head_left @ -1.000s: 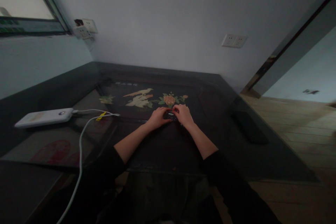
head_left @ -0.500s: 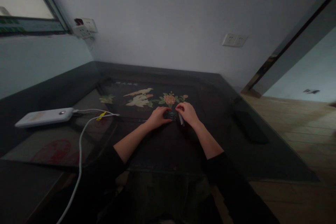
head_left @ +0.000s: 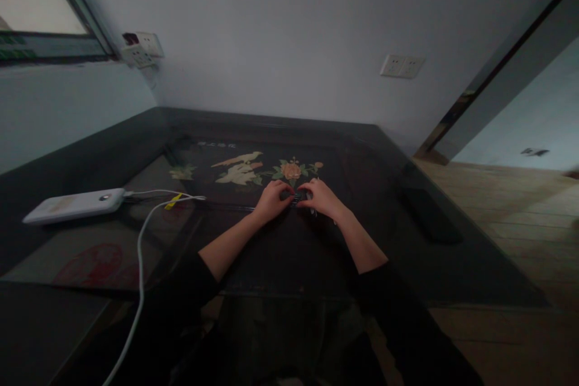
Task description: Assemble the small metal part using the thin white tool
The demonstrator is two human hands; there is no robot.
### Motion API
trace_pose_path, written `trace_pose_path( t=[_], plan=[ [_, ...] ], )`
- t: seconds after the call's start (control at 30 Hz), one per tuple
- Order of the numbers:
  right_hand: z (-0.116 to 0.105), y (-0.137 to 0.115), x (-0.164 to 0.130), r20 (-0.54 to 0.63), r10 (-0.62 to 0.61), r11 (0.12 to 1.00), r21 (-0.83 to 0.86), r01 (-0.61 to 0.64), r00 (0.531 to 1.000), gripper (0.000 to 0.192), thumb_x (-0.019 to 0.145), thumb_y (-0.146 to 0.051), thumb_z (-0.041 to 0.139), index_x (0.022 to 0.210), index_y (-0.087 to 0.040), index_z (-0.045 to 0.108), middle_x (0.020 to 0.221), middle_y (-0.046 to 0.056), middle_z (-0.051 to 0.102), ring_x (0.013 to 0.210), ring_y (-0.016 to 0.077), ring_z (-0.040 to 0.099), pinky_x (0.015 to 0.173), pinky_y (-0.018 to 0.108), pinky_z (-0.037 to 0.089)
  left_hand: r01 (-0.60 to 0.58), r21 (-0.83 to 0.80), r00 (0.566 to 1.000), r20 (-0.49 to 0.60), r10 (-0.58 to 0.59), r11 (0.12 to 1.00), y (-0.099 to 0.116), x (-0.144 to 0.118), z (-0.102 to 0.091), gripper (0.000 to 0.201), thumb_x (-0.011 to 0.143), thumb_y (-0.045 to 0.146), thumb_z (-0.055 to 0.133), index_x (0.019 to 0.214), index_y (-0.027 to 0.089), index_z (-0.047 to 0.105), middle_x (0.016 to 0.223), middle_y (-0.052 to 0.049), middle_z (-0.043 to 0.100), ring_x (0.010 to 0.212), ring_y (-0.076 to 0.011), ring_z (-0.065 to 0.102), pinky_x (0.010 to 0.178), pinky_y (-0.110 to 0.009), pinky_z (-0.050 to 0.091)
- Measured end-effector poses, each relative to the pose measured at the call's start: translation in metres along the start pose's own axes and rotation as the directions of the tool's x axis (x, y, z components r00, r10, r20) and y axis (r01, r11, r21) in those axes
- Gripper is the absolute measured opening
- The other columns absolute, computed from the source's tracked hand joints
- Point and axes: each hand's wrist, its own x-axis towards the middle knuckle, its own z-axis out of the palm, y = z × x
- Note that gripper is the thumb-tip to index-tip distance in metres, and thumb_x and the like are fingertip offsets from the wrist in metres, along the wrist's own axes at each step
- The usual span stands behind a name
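My left hand (head_left: 273, 199) curves, thumb and fingers closed round the left side of a small dark ridged object (head_left: 297, 199) with several light lines across it. From the other side my right hand (head_left: 319, 198) closes its thumb and fingertips on the same object, close to my left fingertips. A thin pale strip (head_left: 313, 211) shows under my right hand; whether it is held or lies on the table I cannot tell. Both hands are low over the dark tabletop (head_left: 280, 253). The object's exact kind is too small and dim to make out.
A white power bank (head_left: 75, 205) lies at the left, and its white cable (head_left: 141, 265) with a yellow tag (head_left: 174, 201) runs to the front edge. A dark flat slab (head_left: 429, 217) lies at the right. Wall sockets (head_left: 402, 66) are behind the table.
My right hand has moved slightly left, its thumb and fingertips now on the dark object. The pale strip that stood out below its fingers is now mostly hidden. The left hand stays nearly in place.
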Motion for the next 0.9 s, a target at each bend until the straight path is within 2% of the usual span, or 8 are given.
trace_pose_path(
  t=[0.17, 0.53, 0.9],
  plan=[
    [0.002, -0.005, -0.001, 0.019, 0.009, 0.998, -0.061, -0.008, 1.0, 0.045, 0.066, -0.036, 0.082, 0.105, -0.017, 0.07, 0.095, 0.008, 0.057, 0.091, 0.0218, 0.053, 0.081, 0.033, 0.041, 0.004, 0.056, 1.0, 0.03, -0.005, 0.998, -0.001, -0.001, 0.003, 0.011, 0.074, 0.017, 0.065, 0.085, 0.02, 0.067, 0.09, -0.005, 0.061, 0.091, -0.0217, 0.055, 0.085, -0.039, 0.045],
    [0.004, -0.007, 0.0, 0.042, 0.008, 1.0, -0.011, -0.007, 0.999, 0.042, 0.068, -0.032, 0.081, 0.106, -0.016, 0.07, 0.093, 0.007, 0.055, 0.088, 0.02, 0.052, 0.079, 0.031, 0.041, 0.066, 0.144, 0.995, 0.067, -0.076, 0.987, 0.008, -0.001, 0.003, 0.01, 0.076, 0.02, 0.063, 0.085, 0.02, 0.069, 0.09, -0.006, 0.062, 0.091, -0.0228, 0.054, 0.083, -0.036, 0.044],
    [0.01, -0.011, 0.001, 0.062, 0.002, 1.0, -0.005, -0.001, 0.998, 0.043, 0.07, -0.032, 0.079, 0.11, -0.018, 0.068, 0.095, 0.007, 0.054, 0.095, 0.0217, 0.05, 0.083, 0.032, 0.039, 0.148, 0.22, 0.982, 0.086, -0.17, 0.964, 0.013, 0.0, -0.003, 0.009, 0.077, 0.027, 0.063, 0.08, 0.021, 0.069, 0.087, -0.005, 0.064, 0.089, -0.0225, 0.055, 0.078, -0.034, 0.042]
  ],
)
